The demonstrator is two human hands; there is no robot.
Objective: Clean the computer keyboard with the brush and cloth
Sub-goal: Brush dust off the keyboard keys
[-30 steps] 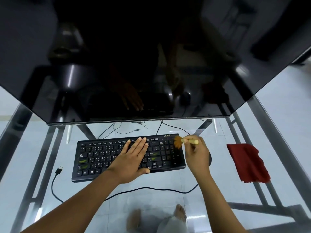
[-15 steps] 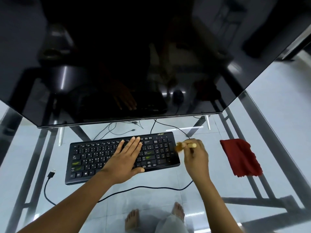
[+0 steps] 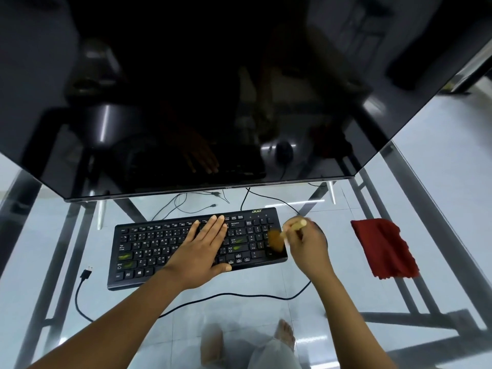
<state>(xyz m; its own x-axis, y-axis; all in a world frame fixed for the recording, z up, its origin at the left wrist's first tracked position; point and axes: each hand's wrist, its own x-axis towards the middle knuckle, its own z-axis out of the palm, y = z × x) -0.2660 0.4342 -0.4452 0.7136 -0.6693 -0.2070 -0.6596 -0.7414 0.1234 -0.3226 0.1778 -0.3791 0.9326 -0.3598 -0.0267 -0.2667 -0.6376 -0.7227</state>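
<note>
While the flat left hand [image 3: 198, 253] steadies the keyboard [image 3: 149, 246], which looks light, the right hand [image 3: 310, 245] pinches the soft-looking brush [image 3: 275, 239] by its handle.

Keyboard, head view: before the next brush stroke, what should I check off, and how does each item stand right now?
1. Keyboard steadied: left hand lies flat on the keys. Ok.
2. Brush held: right hand has the handle in its grip. Ok.
3. Bristles touching the keys: they are at the keyboard's right end, blurred. Cannot tell.
4. Keyboard unplugged: a USB plug lies free on the glass table, but whose cable it is, cannot tell.
5. Cloth ready: it lies right of the right hand, untouched. Ok.
</note>
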